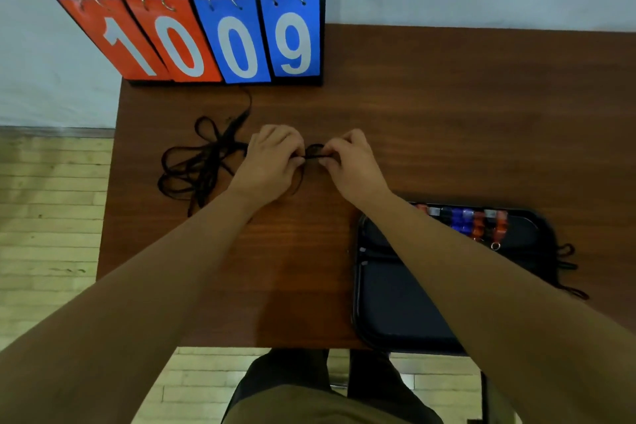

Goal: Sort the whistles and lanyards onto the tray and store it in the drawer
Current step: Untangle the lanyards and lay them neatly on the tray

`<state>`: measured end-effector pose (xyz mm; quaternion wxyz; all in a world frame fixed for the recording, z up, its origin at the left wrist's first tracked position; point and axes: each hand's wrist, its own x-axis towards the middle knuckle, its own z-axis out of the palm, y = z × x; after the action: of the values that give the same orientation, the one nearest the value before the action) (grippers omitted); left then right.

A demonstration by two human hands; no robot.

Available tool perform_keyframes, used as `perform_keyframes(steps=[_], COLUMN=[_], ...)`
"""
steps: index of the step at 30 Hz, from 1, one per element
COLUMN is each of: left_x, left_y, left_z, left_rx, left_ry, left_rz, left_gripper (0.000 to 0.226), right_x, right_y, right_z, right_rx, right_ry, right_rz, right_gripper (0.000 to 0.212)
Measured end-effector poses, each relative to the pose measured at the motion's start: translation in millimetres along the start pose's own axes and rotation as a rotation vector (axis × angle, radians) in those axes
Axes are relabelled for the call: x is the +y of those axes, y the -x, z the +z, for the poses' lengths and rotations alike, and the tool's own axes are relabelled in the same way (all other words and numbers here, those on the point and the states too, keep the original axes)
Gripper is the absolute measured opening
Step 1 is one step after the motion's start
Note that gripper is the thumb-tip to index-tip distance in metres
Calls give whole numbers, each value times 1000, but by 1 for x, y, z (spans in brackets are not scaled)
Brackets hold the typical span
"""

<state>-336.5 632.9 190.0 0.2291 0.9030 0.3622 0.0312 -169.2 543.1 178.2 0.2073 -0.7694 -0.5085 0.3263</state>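
Both hands meet near the middle of the table [447, 113]. The left hand [272, 157] and the right hand [347, 162] have their fingers curled, and each pinches one end of a small bunch of black lanyard [314, 149]. The bunch lies stretched between the fingertips, at three o'clock from the left hand and nine o'clock from the right. A thin loose loop of the cord trails down below the left hand, toward six o'clock.

At nine o'clock from the left hand, just beside it, lies a tangled pile of black lanyards [196, 165], flat on the wood. One strand runs up toward twelve o'clock and reaches the foot of the scoreboard [213, 41]. The scoreboard stands at the table's far edge, showing 1 and 0 on red cards, 0 and 9 on blue.

At five o'clock from the right hand, well apart from it, sits a black tray [406, 303] at the near right corner of the table, partly hidden by the right forearm. Along its far rim lies a row of whistles [463, 222] in blue, red and clear colours, side by side. More black cords [567, 251] hang over the tray's three o'clock edge.
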Motion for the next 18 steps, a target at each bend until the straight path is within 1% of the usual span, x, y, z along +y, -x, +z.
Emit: perform_keyframes(steps=[2,4,7,11,15,18], left_x=[13,25,34,40,57,64], left_y=[-8,-16,-23,-28,-30,-26], left_z=[-15,-27,-39,-51,-61,-65], left_rx=[-20,-31,-17,-2,72,98], left_ry=[74,123,151,116,47,-11], left_rz=[-27,-54,-2,11,-28,-144], left_gripper=[1,6,14,21,20,20], right_x=[-3,-8,-12,-10,-3,10], right_y=[2,7,17,36,55,67], right_z=[-22,-48,-83,-127,-168,-191], right_rx=[57,81,142,236,351,427], right_ry=[-133,-276,-458,-646,-769,-755], right_rz=[44,115,224,250,298,337], right_gripper=[8,10,10,6,7,7])
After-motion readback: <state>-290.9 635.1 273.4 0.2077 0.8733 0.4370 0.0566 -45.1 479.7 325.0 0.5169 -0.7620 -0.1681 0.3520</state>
